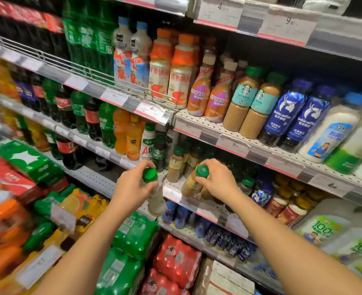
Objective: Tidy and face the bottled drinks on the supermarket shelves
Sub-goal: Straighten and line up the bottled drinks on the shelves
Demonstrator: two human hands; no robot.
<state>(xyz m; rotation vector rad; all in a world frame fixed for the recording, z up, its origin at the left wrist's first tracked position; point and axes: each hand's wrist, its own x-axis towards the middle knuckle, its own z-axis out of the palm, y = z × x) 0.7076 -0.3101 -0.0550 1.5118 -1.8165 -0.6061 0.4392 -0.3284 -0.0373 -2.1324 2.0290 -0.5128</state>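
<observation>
- The left hand (133, 184), at centre frame, curled its fingers round the neck of a pale bottle (155, 201) with a green cap, holding it in the air in front of the shelf edge, tilted, its base toward the lower right.
- The right hand (217, 179), just right of centre, gripped the neck of a brown coffee bottle (189, 185), also green-capped, which leaned left with its base on or just above the perforated shelf (175, 186); contact could not be told.
- Behind the two hands, more green-capped coffee bottles (175, 165) stood upright on that same shelf, near the held ones.
- On the shelf above, in the upper right of the frame, stood Nescafé bottles (197, 96), Starbucks flat-white bottles (241, 101) and blue Luckin coffee bottles (286, 111), side by side in rows.
- At upper left stood green soda bottles (86, 39); along the bottom of the frame lay shrink-wrapped green packs (133, 237) and red packs (175, 258).
</observation>
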